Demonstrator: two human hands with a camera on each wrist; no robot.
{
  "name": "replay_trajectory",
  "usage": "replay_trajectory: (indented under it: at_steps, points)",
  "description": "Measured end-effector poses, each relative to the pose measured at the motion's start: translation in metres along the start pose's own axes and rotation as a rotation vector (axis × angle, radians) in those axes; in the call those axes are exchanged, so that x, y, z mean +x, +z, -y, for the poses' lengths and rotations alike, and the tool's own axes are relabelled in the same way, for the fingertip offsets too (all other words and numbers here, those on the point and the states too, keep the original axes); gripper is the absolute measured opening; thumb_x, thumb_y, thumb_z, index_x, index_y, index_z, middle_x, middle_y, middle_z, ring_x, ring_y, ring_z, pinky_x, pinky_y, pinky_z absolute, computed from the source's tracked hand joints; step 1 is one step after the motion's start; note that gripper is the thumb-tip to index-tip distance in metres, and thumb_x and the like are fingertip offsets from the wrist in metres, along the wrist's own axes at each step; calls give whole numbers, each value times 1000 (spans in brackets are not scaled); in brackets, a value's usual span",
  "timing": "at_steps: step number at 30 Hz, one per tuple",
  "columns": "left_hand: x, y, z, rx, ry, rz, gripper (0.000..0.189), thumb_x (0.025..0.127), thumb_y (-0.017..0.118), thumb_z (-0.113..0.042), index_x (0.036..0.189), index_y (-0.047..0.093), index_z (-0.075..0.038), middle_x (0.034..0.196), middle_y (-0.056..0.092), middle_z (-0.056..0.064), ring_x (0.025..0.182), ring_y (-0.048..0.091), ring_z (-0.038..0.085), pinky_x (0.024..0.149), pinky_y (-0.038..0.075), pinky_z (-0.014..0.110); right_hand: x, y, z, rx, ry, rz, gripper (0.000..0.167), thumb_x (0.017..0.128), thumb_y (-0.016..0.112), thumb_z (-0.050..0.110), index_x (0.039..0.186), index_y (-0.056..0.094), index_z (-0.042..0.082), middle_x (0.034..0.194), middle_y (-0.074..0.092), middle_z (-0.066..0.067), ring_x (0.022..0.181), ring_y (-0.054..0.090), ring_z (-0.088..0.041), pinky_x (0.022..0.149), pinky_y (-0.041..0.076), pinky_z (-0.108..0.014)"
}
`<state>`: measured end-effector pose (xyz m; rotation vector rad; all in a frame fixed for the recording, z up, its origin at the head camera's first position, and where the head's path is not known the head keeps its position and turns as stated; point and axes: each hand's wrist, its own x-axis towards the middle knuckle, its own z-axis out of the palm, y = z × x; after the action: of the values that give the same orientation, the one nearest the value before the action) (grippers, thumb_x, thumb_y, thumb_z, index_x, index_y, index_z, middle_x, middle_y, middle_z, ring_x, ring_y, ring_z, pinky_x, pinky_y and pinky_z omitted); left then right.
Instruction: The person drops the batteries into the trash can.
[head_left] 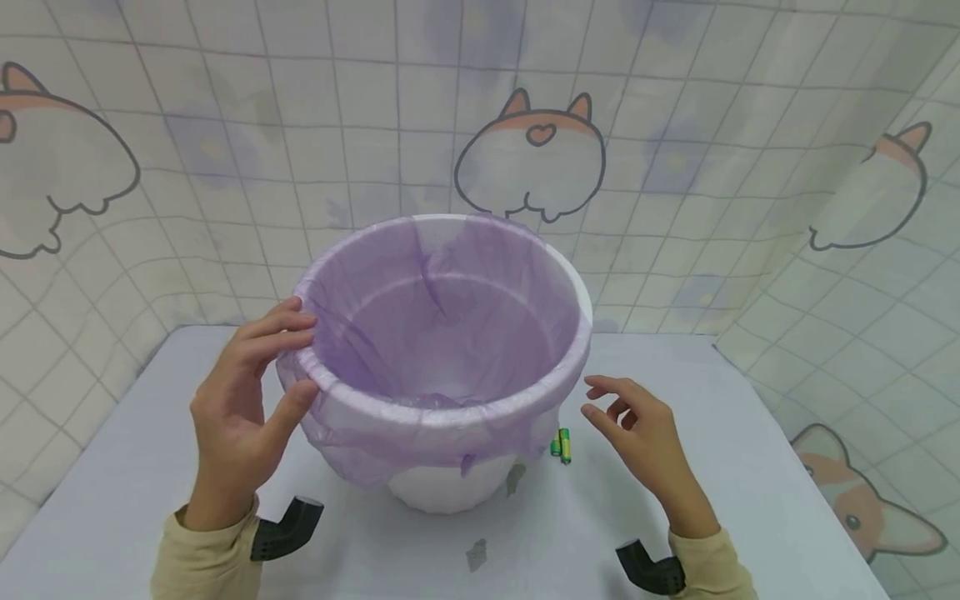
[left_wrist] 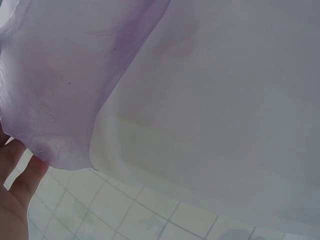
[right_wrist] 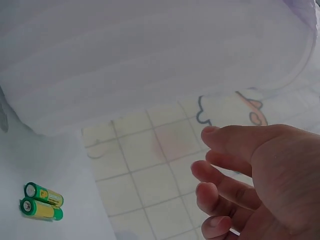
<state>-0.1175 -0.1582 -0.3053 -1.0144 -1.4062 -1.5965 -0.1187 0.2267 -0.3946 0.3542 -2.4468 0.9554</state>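
A white bin (head_left: 431,487) stands on the table, lined with a thin purple plastic bag (head_left: 465,333) folded out over its rim. My left hand (head_left: 243,400) touches the rim on the left, thumb and fingers spread along it. In the left wrist view, the fingers (left_wrist: 27,180) show beside the bag's hanging edge. To the right of the bin, my right hand (head_left: 641,429) hovers with loosely bent fingers and nothing in them. Two green and yellow batteries (right_wrist: 42,202) lie side by side on the table between the bin and the right hand.
The bin stands on a pale table (head_left: 375,558). Two small grey patches (head_left: 477,554) mark its surface near the front of the bin. A tile-patterned curtain (head_left: 360,125) with cartoon dogs surrounds the back and sides.
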Motion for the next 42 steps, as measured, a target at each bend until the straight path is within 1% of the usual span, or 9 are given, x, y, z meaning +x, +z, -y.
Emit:
replay_trajectory:
  at_steps: [5, 11, 13, 15, 20, 26, 33, 38, 42]
  points:
    - [0, 1, 0, 1, 5, 0, 34, 82, 72, -1, 103, 58, 22, 115, 66, 20, 126, 54, 34, 114, 42, 36, -1, 7, -6, 9, 17, 31, 34, 81, 76, 9, 114, 68, 14, 94, 70, -4, 66, 50, -2, 57, 49, -19]
    - [0, 1, 1, 4, -1, 6, 34, 82, 72, -1, 103, 58, 22, 116, 66, 19, 126, 54, 34, 114, 42, 36, -2, 14, -15, 9, 37, 18, 31, 82, 76, 9, 112, 69, 11, 92, 71, -3, 66, 52, -1, 55, 50, -19]
    - [0, 1, 1, 2, -1, 6, 34, 82, 72, -1, 103, 58, 22, 116, 66, 19, 126, 54, 34, 114, 42, 36, -2, 16, -18, 6, 51, 27, 30, 82, 75, 9, 112, 69, 10, 93, 71, -3, 66, 52, -2, 54, 48, -18]
    - [0, 1, 1, 1, -1, 4, 34, 82, 72, -1, 103, 58, 22, 116, 66, 19, 126, 54, 34, 114, 42, 36, -2, 17, -21, 4, 67, 50, 31, 83, 75, 10, 113, 69, 11, 94, 71, -3, 67, 51, -3, 54, 46, -17]
    - [0, 2, 0, -2, -4, -7, 34, 82, 72, -1, 103, 58, 22, 115, 66, 19, 126, 54, 34, 114, 42, 36, -2, 20, -27, -2, 103, 155, 37, 83, 76, 16, 118, 66, 14, 99, 70, -6, 70, 52, -5, 57, 45, -17]
    - [-1, 1, 0, -3, -7, -12, 34, 82, 72, 0, 102, 58, 22, 115, 66, 19, 126, 54, 34, 114, 42, 36, -4, 22, -36, 36, 111, 275, 46, 79, 79, 17, 122, 63, 12, 106, 68, -9, 71, 52, -6, 56, 45, -18]
    - [0, 1, 0, 2, -9, -12, 34, 81, 72, 0, 103, 58, 23, 115, 66, 19, 126, 54, 33, 114, 43, 35, -7, 26, -43, 71, 127, 334, 49, 78, 80, 17, 124, 62, 12, 108, 67, -11, 72, 53, -7, 55, 45, -18]
    - [0, 2, 0, 1, -8, -11, 34, 82, 72, 0, 103, 58, 22, 115, 66, 19, 126, 54, 33, 114, 43, 35, -9, 30, -48, 96, 165, 389, 53, 78, 80, 15, 126, 61, 6, 111, 66, -12, 76, 53, -11, 54, 45, -19]
    - [0, 1, 0, -2, -7, -11, 34, 82, 72, 0, 103, 58, 22, 115, 66, 19, 126, 54, 33, 114, 43, 35, -10, 34, -52, 98, 178, 423, 55, 76, 81, 14, 127, 60, 6, 112, 65, -12, 78, 53, -13, 56, 45, -18]
